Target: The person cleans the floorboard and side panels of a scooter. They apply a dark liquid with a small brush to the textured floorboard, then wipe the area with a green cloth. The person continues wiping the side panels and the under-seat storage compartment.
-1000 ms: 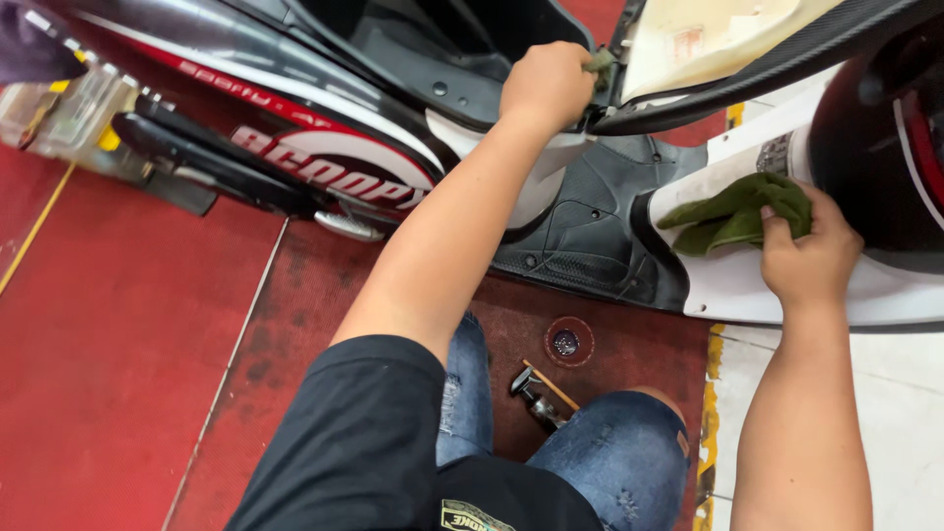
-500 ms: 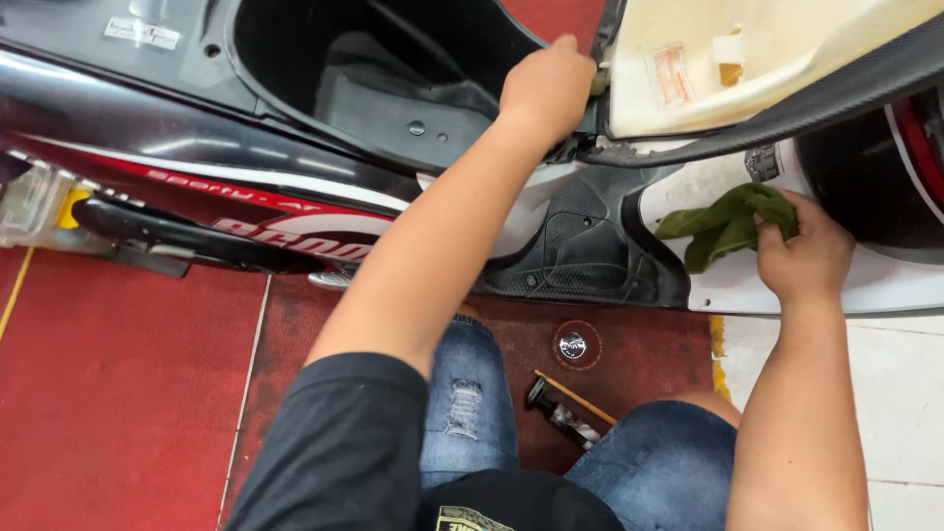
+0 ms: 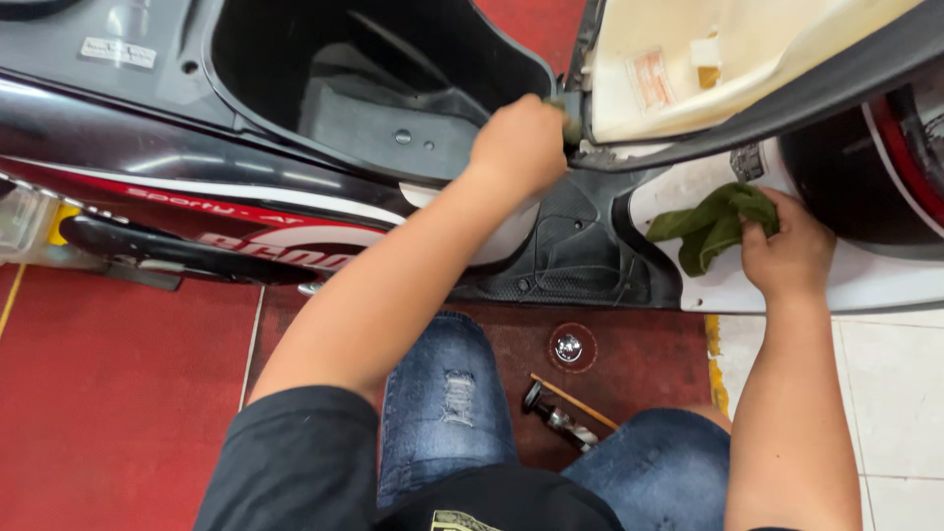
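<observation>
A scooter stands in front of me with its seat point(image 3: 747, 59) tipped up, cream underside showing, and the black under-seat compartment point(image 3: 383, 88) open. My left hand point(image 3: 518, 146) reaches to the front rim of that compartment by the seat hinge, fingers closed around a small greenish thing that is mostly hidden. My right hand point(image 3: 787, 251) presses a crumpled green cloth point(image 3: 716, 224) against the white side panel point(image 3: 865, 285) just below the seat.
I crouch on a red floor point(image 3: 118, 393) with pale tiles point(image 3: 895, 393) at right. A small dark bottle point(image 3: 558, 418) and a thin stick point(image 3: 575, 401) lie between my knees, near a round metal floor fitting point(image 3: 568, 347). The scooter's red and black side panel point(image 3: 246, 236) runs left.
The view has shifted so the open compartment and raised seat fill more of the frame. My left hand stays at the seat hinge; my right hand keeps the cloth on the white panel.
</observation>
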The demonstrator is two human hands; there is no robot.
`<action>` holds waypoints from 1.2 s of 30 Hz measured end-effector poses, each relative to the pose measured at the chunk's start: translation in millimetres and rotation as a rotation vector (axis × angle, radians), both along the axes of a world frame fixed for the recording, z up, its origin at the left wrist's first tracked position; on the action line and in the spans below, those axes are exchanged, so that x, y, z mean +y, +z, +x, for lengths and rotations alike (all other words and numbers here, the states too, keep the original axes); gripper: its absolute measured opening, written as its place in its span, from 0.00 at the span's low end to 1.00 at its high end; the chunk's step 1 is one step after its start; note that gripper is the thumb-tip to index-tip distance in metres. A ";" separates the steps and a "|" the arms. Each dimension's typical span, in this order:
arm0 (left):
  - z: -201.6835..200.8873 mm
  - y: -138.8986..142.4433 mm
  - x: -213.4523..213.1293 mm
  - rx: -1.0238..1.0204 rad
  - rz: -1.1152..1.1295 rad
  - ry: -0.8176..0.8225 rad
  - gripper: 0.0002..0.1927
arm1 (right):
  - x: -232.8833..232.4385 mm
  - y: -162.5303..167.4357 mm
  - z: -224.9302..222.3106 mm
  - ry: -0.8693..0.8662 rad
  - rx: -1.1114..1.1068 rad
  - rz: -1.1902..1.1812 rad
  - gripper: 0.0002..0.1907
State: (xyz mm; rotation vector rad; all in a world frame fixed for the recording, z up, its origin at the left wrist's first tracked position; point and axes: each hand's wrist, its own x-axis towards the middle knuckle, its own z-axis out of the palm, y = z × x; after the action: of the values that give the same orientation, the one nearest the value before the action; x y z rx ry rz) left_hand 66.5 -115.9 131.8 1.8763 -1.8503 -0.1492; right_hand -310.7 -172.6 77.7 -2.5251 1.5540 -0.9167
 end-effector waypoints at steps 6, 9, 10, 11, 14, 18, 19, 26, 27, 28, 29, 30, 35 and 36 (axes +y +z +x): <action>3.2 15.4 -38.1 -0.051 0.281 0.101 0.14 | -4.2 -7.3 -6.0 0.074 -0.020 0.026 0.13; -2.2 11.1 -25.2 -0.221 0.032 -0.002 0.14 | -7.1 -10.4 -7.8 0.097 0.052 0.006 0.12; -3.1 9.3 -18.2 -0.256 0.082 -0.038 0.16 | -7.8 -11.6 -8.2 0.104 0.051 0.032 0.13; -3.7 6.4 -8.2 -0.296 0.131 -0.078 0.17 | -8.7 -12.9 -8.7 0.107 0.045 0.058 0.13; 0.6 10.0 7.1 -0.361 0.219 -0.127 0.14 | -9.7 -17.4 -10.0 0.093 0.050 0.067 0.13; 4.2 28.7 -7.3 -0.384 0.240 -0.058 0.12 | -9.8 -20.3 -10.4 0.070 0.064 0.054 0.13; 0.2 30.7 -14.0 -0.365 0.253 -0.038 0.12 | -9.4 -19.9 -10.6 0.061 0.066 0.075 0.14; 11.0 8.3 -16.9 -0.348 -0.034 -0.178 0.20 | -9.5 -12.9 -6.1 0.049 0.064 0.103 0.16; 13.6 6.8 -14.0 -0.333 -0.061 -0.218 0.23 | -8.9 -13.2 -4.6 0.047 0.056 0.118 0.16; 14.6 6.5 -11.3 -0.348 -0.009 -0.200 0.21 | -8.1 -14.2 -3.0 0.043 0.090 0.097 0.15; 15.5 7.3 -8.7 -0.363 0.046 -0.182 0.18 | -7.6 -15.1 -1.3 0.040 0.123 0.080 0.15; 15.5 8.8 -6.3 -0.380 0.098 -0.162 0.16 | -7.2 -16.4 0.5 0.038 0.155 0.060 0.14; 1.0 1.2 15.2 -0.484 -0.037 -0.196 0.08 | -7.2 -16.4 3.8 0.038 0.139 0.078 0.14; 0.9 -2.0 18.6 -0.511 -0.058 -0.216 0.08 | -7.1 -15.0 3.6 0.039 0.139 0.093 0.14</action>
State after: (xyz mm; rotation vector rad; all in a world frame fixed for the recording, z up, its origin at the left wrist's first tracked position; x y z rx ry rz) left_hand 67.4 -97.4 129.9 1.7821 -2.3624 0.3403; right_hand -307.1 -179.7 62.7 -2.5933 1.5375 -0.6612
